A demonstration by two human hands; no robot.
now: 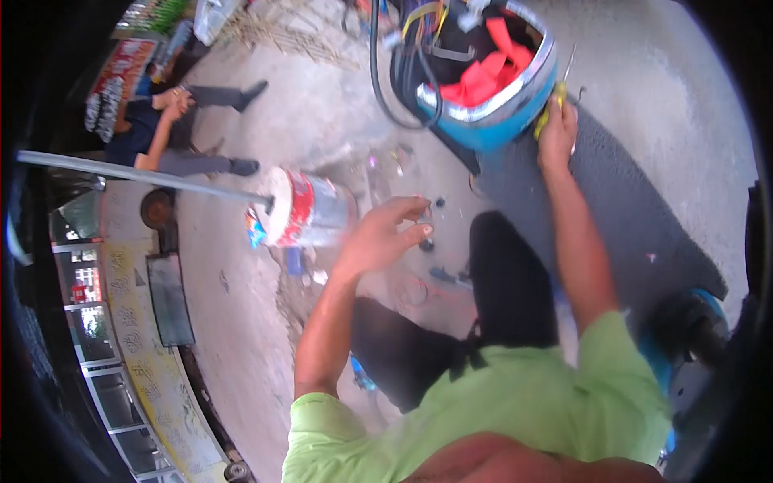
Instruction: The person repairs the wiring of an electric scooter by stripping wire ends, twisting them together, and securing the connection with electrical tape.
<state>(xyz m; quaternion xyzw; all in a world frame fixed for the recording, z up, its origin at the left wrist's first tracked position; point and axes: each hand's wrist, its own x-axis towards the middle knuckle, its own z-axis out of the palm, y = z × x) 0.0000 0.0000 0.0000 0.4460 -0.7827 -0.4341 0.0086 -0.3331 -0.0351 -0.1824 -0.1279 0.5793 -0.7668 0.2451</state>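
My right hand grips a screwdriver by its yellow handle, the thin shaft pointing up and away. It is right beside a rounded blue vehicle body with a silver rim. Inside that body lie bundled wires and bright red material. My left hand hovers over the ground in front of my knees, thumb and forefinger apart, with nothing visible between them. Below its fingertips are small dark pieces too blurred to name.
A white and red bucket with a grey pole stands to the left. Farther left, another person sits with hands together. A dark grey textured surface runs along the right. A yellowish signboard is at far left.
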